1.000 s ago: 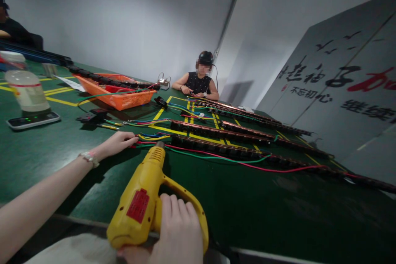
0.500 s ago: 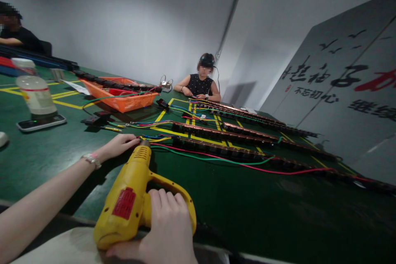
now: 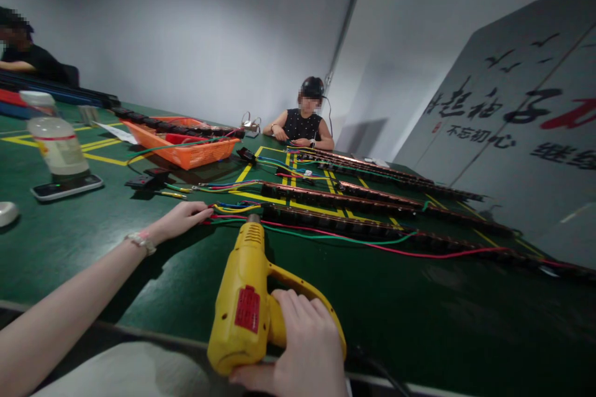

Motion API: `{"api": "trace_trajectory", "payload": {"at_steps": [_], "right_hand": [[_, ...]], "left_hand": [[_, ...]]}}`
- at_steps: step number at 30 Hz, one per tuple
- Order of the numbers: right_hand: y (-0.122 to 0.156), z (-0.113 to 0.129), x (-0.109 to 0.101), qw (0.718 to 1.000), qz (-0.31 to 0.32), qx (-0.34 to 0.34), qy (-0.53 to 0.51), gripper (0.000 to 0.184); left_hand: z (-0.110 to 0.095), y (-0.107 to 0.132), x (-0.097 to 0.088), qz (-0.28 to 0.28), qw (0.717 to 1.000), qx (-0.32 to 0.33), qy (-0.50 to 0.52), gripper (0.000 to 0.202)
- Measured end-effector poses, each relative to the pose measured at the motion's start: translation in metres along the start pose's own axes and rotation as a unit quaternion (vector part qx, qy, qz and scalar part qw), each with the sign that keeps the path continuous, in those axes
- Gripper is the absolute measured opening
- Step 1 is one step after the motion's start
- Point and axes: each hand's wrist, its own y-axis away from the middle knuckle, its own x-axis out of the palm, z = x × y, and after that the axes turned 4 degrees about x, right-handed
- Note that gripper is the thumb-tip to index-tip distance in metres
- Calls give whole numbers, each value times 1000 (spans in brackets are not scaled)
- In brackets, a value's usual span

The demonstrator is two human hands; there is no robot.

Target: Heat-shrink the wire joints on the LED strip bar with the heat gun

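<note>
My right hand (image 3: 307,335) is wrapped round the handle of a yellow heat gun (image 3: 233,316) with a red label. Its metal nozzle points away from me, close to where coloured wires (image 3: 244,208) meet a long dark strip (image 3: 321,218). My left hand (image 3: 186,218) is closed on the ends of these blue, yellow, red and green wires, left of the nozzle. The wire tips inside its fingers are hidden. A red wire and a green wire (image 3: 326,237) run loose along the near side of the strip.
An orange basket (image 3: 186,158) holding dark strips stands at the back left. Left of it, a bottle (image 3: 58,146) stands by a phone-like device (image 3: 69,187). More copper-coloured strips (image 3: 326,196) lie beyond on the green table (image 3: 395,310). A person (image 3: 302,124) sits opposite; another sits far left.
The heat gun in my right hand has moved right, its nozzle shifting along the wires toward the dark strip. My left hand keeps its hold, almost in place.
</note>
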Motion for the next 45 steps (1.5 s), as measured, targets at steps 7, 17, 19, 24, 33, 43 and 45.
{"api": "trace_trajectory", "payload": {"at_steps": [7, 17, 19, 24, 33, 43, 45], "right_hand": [[6, -15, -20, 997, 28, 50, 53, 86], [14, -22, -24, 994, -2, 39, 106, 87], [14, -21, -22, 993, -16, 31, 113, 90], [17, -21, -6, 992, -38, 27, 120, 95], [22, 4, 29, 988, -124, -13, 89, 101], [2, 45, 55, 997, -29, -50, 41, 89], [-2, 47, 55, 998, -8, -55, 42, 88]], "left_hand": [[-3, 1, -2, 6, 1000, -1, -9, 50], [-2, 0, -1, 2, 1000, -20, -15, 53], [-1, 0, -1, 1, 1000, -22, -13, 52], [2, -1, 0, 0, 1000, -15, -8, 52], [2, -1, 1, -6, 1000, -15, -1, 53], [-1, -1, 2, -8, 1000, -4, 0, 54], [-1, -1, 2, -8, 1000, -5, 1, 55]]}}
